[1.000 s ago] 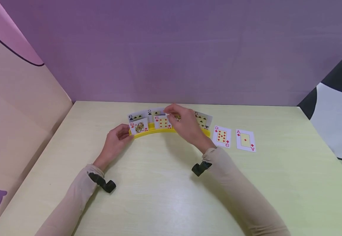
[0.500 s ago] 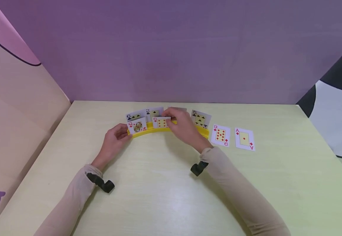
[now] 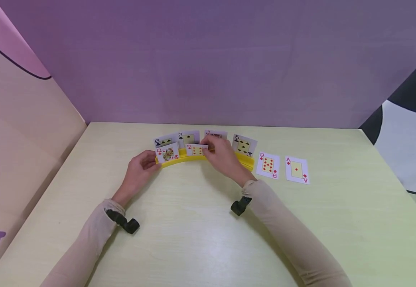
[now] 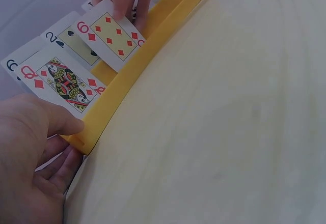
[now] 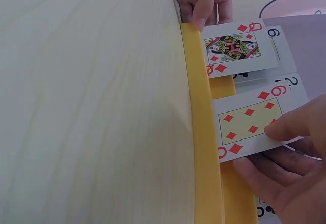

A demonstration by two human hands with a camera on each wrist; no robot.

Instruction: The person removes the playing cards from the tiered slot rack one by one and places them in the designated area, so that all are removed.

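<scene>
Two hands busy | my right hand (image 3: 222,155) pinched the six of diamonds (image 3: 197,150) in the yellow card holder (image 3: 179,159) | my left hand (image 3: 139,169) gripped its end

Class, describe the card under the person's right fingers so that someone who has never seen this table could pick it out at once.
Find the curved yellow card holder at the far middle of the pale table. Cards stand in two rows in it; look at the front row, beside the queen of diamonds. The six of diamonds is the only card the right hand pinches, and the only red number card standing in the holder.
</scene>
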